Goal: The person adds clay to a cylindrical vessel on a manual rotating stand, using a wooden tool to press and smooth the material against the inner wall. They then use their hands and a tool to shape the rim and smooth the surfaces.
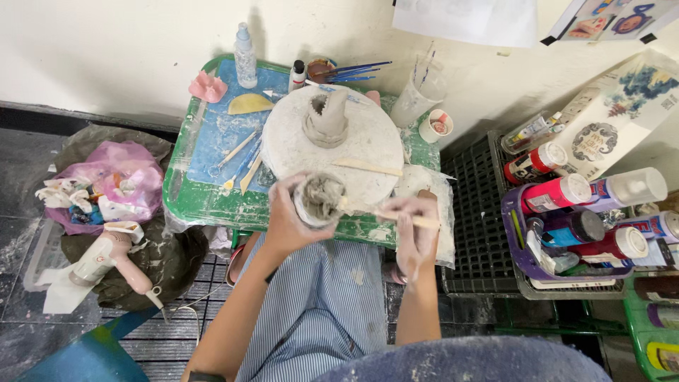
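While the person sat over the low green desk [185,201], the left hand [286,223] cradled a small hollow cup of wet grey clay [318,199], its fingers [277,189] wrapped round the outer wall and pressed against it. The cup was held in the air just in front of the desk's near edge, above the lap in a blue striped apron [322,311], with its open mouth tilted up toward the head camera. The right hand [416,226] pinched a slim pale wooden modelling stick [385,214] between thumb and fingertips, and the stick's tip lay at the cup's rim, touching or nearly touching the inner wall.

It looked to me like the shaping stage: the inside of the cup was being scraped or smoothed while the other hand braced the wall from outside. The clay looked soft, so I judged the next stroke wanted a light touch and a steady counter-pressure, with the cup turned a little in the palm to bring up a fresh stretch of wall.

On the round white turntable [283,145] behind stood a second grey clay piece, a tall ragged tube [327,117], and a flat wooden blade [368,167] lay beside it. A pink hairdryer [117,262] rested on the floor to the left, well apart
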